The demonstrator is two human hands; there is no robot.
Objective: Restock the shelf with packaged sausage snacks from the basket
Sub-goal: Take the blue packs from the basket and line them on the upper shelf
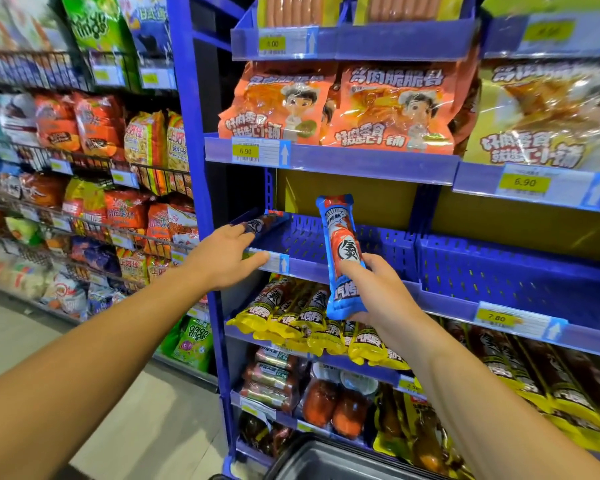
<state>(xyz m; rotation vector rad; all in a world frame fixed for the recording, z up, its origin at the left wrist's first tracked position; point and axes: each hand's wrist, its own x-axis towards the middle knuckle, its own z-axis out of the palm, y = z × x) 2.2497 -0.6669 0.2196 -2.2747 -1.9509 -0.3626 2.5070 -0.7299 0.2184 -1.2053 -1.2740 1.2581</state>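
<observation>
**Blue sausage packs going onto the perforated shelf tray**

The right hand [378,289] grips a blue-wrapped sausage snack [343,258] around its lower half, fingers curled about the pack, which stands nearly upright with its top leaning slightly left. The pack is held in front of the blue perforated shelf tray [388,244], its upper end level with the tray's back wall.

The left hand [227,258] reaches to the tray's left end. Its fingertips lie on a second sausage pack [260,221] (same blue wrapper, partly hidden by the fingers), which rests along the left edge of the tray, while the thumb sits against the price-label strip [274,263] on the shelf front. Whether the fingers close round that pack or merely rest on it cannot be told.

The tray otherwise shows bare perforated floor. On the shelf just below it lie yellow-ended sausage packs [291,317], side by side. On the shelf above stand orange snack bags [392,109] with a cartoon chef printed on them. The dark rim of the basket [326,459] shows at the bottom edge, below the lowest shelf. To the left runs an aisle of bagged snacks [84,188] on wire racks, blurred.
</observation>
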